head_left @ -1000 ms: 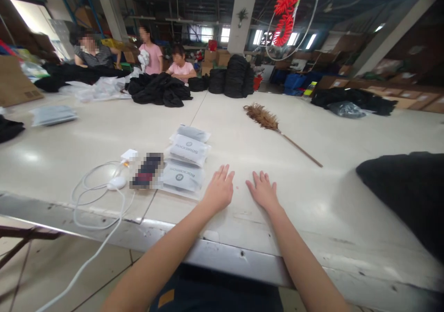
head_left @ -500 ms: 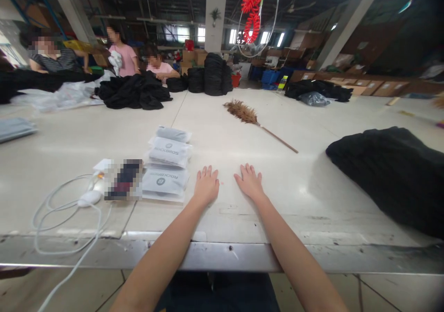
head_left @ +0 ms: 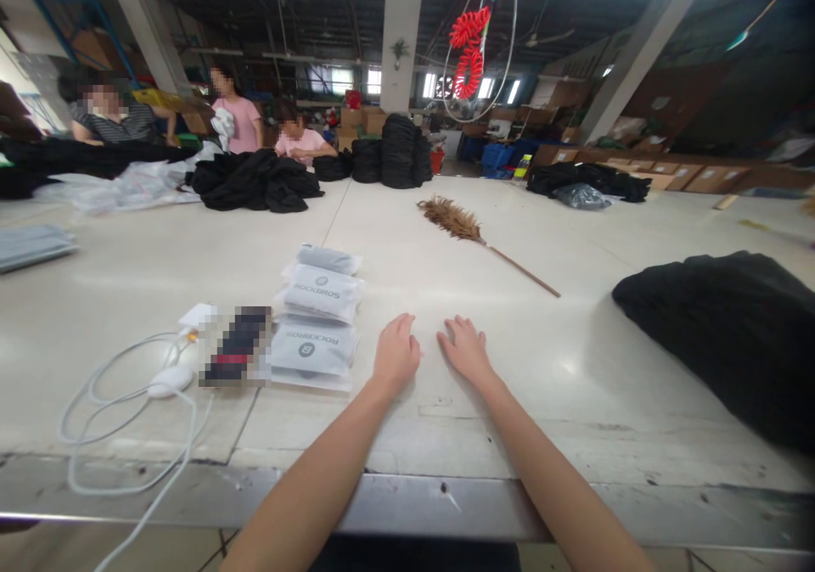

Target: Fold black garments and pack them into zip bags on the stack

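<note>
Both hands are over the white tabletop (head_left: 541, 360), a small gap between them. My left hand (head_left: 396, 353) holds nothing; its fingers are stretched and slightly curved. To its left, a row of white plastic packages marked ROCKBROS (head_left: 315, 356) lies on the table, close but apart from the hand. My right hand (head_left: 466, 347) is also bare, with its thumb away from the fingers. Beyond it lies a brown feather duster (head_left: 455, 218), its thin handle slanting toward the right.
Left of the packages are a blurred-out phone (head_left: 237, 347) and a white cable with a puck (head_left: 171, 380). A black cloth heap (head_left: 719, 334) sits at right. Farther back are black fabric (head_left: 255, 182), black stacks (head_left: 400, 152), a hanging red coiled hose (head_left: 469, 54) and several people.
The camera view has tilted up and shifted left a little. My left hand's fingers have drawn closer together and curve inward; my right fingers are more bent. The table items lie as before.
</note>
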A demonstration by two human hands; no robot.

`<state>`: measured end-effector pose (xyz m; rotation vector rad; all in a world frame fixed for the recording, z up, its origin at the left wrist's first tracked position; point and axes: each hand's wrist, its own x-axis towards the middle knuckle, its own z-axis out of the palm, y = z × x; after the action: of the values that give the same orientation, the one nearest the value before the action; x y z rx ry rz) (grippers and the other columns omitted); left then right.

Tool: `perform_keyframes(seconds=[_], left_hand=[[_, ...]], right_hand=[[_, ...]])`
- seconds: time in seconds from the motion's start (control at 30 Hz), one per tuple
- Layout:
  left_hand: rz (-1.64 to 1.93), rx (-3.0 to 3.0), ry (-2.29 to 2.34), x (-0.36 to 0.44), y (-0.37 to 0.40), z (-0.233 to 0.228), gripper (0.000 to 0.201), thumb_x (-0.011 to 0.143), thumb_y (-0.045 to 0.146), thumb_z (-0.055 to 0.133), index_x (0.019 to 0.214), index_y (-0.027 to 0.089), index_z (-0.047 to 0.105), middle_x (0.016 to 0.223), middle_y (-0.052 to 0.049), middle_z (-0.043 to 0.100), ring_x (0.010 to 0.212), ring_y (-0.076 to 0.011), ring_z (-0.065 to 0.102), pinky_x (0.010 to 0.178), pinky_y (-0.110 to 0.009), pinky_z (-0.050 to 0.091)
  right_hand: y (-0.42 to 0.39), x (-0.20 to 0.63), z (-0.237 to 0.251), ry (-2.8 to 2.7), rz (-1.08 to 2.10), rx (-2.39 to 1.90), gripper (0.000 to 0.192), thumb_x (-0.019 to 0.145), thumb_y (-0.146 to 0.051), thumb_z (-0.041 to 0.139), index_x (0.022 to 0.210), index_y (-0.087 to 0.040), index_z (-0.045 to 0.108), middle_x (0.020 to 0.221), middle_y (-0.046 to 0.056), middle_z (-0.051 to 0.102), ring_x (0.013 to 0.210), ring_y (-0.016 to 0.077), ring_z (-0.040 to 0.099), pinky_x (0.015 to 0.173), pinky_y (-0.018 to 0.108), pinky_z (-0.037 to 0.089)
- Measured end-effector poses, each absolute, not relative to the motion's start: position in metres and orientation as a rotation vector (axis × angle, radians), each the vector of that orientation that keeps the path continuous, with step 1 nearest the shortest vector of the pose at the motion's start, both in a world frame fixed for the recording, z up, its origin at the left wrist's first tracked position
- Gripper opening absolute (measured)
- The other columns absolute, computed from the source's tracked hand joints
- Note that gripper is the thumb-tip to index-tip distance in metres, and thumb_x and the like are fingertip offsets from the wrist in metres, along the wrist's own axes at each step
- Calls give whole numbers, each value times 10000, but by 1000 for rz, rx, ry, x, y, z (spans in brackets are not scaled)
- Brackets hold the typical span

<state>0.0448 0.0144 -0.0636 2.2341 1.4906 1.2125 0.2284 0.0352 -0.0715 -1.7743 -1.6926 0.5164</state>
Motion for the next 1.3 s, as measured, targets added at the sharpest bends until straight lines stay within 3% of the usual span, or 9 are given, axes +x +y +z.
perform_keyframes(seconds=[0.13,0.23,0.33,0.5,0.7,0.93,1.07,1.17,1.3], left_hand=[[1834,2108,1180,29,9,-41,417,888,92,443,1295,172,489,1271,-157,551,1245,-237,508,1056,-456,435],[2131,1949,1247,5,7,-31,373,869,100,490,1233,176,517,1214,-150,543,1198,-249,515,992,-452,462],[2333,1622,1433,-21,13,-26,343,843,94,509,1176,174,525,1211,-152,510,1182,-252,500,894,-394,491],[2496,994,1594,-55,27,-17,356,808,59,461,1132,201,500,1244,-122,447,1186,-222,472,876,-344,480],[2575,834,1676,-81,26,-7,362,807,70,474,1142,210,479,1288,-115,417,1191,-216,460,921,-357,451],[2254,1327,1357,-65,20,0,341,919,297,537,1243,218,467,1273,-117,540,1173,-216,539,1010,-387,421],[1660,1437,1033,-12,13,-14,529,862,405,645,1301,200,433,1042,-75,656,864,-166,642,796,-304,498],[1418,1375,1046,29,2,-34,439,849,375,651,1221,203,495,806,11,638,718,-140,618,677,-251,467],[1397,1231,1142,57,-7,-58,221,830,362,650,943,196,559,763,23,614,713,-132,597,667,-234,454]], right_hand=[[67,164,-48,-1598,826,-1452,402,859,-527,499,964,-189,690,1039,94,712,994,237,625,939,380,445],[98,98,-34,-1545,942,-1352,527,857,-637,425,783,-172,661,800,49,685,776,183,594,750,296,465],[120,46,-30,-1446,1025,-1326,522,771,-677,514,657,-174,594,628,17,593,651,159,516,626,278,408],[134,15,-36,-1254,1014,-1312,403,684,-606,607,637,-222,494,585,-31,491,616,150,435,574,276,339],[121,37,-16,-1201,1008,-1127,389,759,-618,564,789,-233,519,747,-31,560,724,150,498,672,261,418],[64,155,16,-1152,957,-941,344,809,-562,664,858,-244,542,741,-41,563,640,124,516,598,232,415],[38,221,-6,-992,966,-1024,373,745,-562,713,814,-249,522,709,-35,591,616,138,555,572,245,439],[23,253,-32,-897,1001,-1117,381,709,-564,727,775,-249,523,676,-37,601,597,143,564,553,251,445],[10,279,-49,-1044,1178,-1187,367,720,-549,737,870,-240,609,779,-19,673,688,156,615,609,254,477]])
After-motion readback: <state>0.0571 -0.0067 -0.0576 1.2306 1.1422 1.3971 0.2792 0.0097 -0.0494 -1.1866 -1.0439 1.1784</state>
